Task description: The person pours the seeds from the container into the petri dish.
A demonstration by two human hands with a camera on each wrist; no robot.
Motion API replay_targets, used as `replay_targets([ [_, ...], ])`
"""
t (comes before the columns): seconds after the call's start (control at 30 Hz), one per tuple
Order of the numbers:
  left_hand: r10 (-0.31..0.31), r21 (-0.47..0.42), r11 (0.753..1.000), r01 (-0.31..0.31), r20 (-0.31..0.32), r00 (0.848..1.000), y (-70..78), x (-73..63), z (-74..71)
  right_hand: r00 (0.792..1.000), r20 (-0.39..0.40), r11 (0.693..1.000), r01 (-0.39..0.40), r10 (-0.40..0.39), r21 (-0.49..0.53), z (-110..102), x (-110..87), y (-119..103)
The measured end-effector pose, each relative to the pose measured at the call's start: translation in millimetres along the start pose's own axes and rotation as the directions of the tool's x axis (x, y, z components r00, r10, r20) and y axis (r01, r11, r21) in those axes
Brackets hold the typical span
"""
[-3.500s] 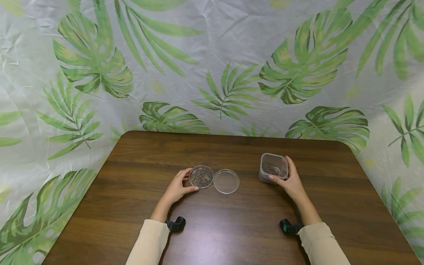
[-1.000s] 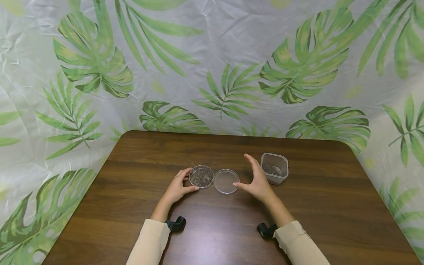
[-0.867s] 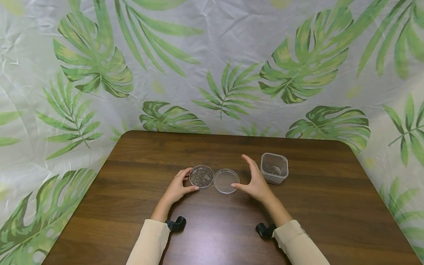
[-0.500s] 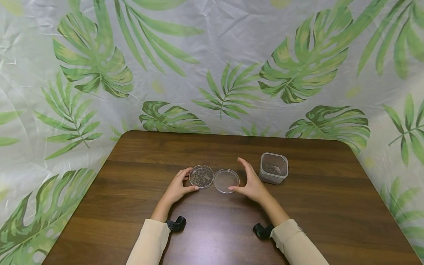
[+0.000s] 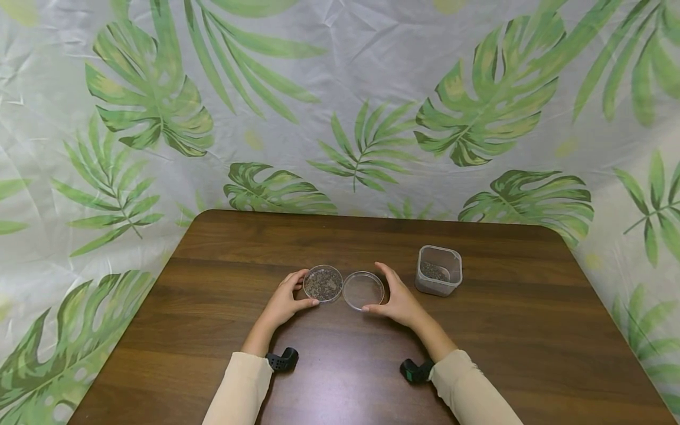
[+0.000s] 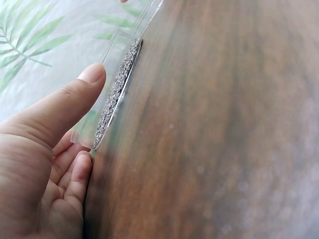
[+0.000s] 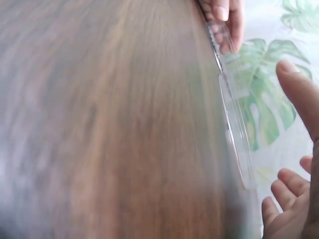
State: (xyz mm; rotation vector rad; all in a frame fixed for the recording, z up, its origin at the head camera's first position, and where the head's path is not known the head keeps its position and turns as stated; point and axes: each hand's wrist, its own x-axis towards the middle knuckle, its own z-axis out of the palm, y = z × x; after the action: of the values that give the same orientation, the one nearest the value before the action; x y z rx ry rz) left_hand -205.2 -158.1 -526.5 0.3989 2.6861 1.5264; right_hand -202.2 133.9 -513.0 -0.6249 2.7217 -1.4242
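Since the earlier frames, the right hand point(image 5: 401, 302) has moved left from the square tub point(image 5: 435, 287) to the right rim of the clear dish point(image 5: 362, 289). Thumb and fingers are spread around it, grasping nothing; contact cannot be determined. Left hand point(image 5: 283, 302) grasps the left rim of the filled dish point(image 5: 322, 267), containing grey granules point(image 5: 321, 285). Both dishes lie flat, side by side, mid-table point(image 5: 340, 360); circular outline, no longer axis. Square tub stands upright, far right of them, mouth facing up.
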Motion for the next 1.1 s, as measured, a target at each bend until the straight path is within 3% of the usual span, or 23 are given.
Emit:
replay_targets([
  [0.37, 0.007, 0.002, 1.000, -0.007, 0.003, 1.000, -2.4, 0.6, 0.1, 1.000, 0.010, 1.000, 0.001, 0.000, -0.015, 7.3, 1.6, 7.8],
  [0.63, 0.002, 0.004, 1.000, -0.002, 0.003, 1.000, -2.1, -0.2, 0.2, 0.997, 0.065, 0.996, -0.029, 0.035, -0.082, 11.2, 4.1, 10.3],
  [1.1, 0.009, 0.011, 1.000, -0.009, -0.004, 1.000, -2.8, 0.6, 1.0, 0.996, 0.075, 0.985, -0.025, 0.038, -0.173, 12.9, 4.8, 10.9],
])
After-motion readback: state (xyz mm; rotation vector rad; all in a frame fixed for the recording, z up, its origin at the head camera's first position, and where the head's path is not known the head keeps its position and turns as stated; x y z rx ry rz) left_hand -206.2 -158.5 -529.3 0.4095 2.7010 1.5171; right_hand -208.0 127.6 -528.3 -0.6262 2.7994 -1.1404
